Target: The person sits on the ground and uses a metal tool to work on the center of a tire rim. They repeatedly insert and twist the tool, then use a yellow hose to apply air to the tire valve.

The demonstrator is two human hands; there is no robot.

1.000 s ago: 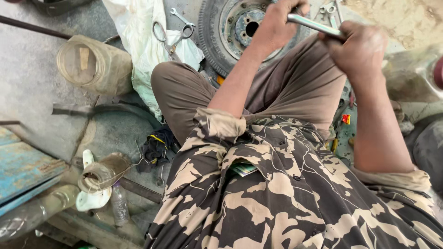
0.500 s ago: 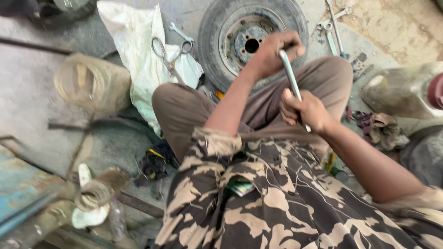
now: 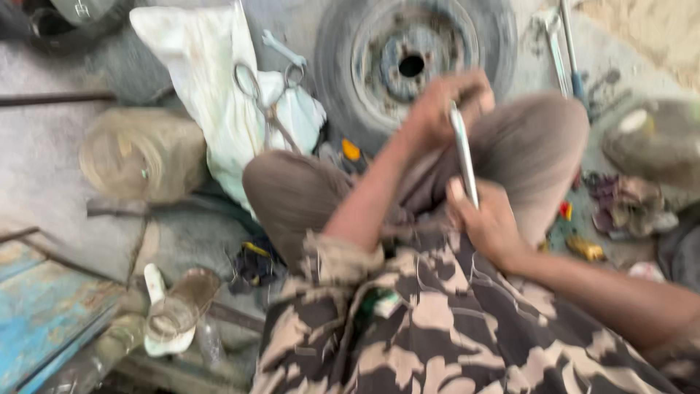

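Your left hand point(image 3: 448, 109) and right hand point(image 3: 490, 222) each grip an end of the metal rod point(image 3: 464, 153) over your lap, near the wheel point(image 3: 415, 62) on the floor; no finished work shows.

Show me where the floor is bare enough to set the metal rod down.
Bare floor lies at far left, bordered by the clear plastic jar and the thin bar. Around the wheel it is crowded: scissors on a white bag, wrenches at right. Both hands, left and right, hold the metal rod.
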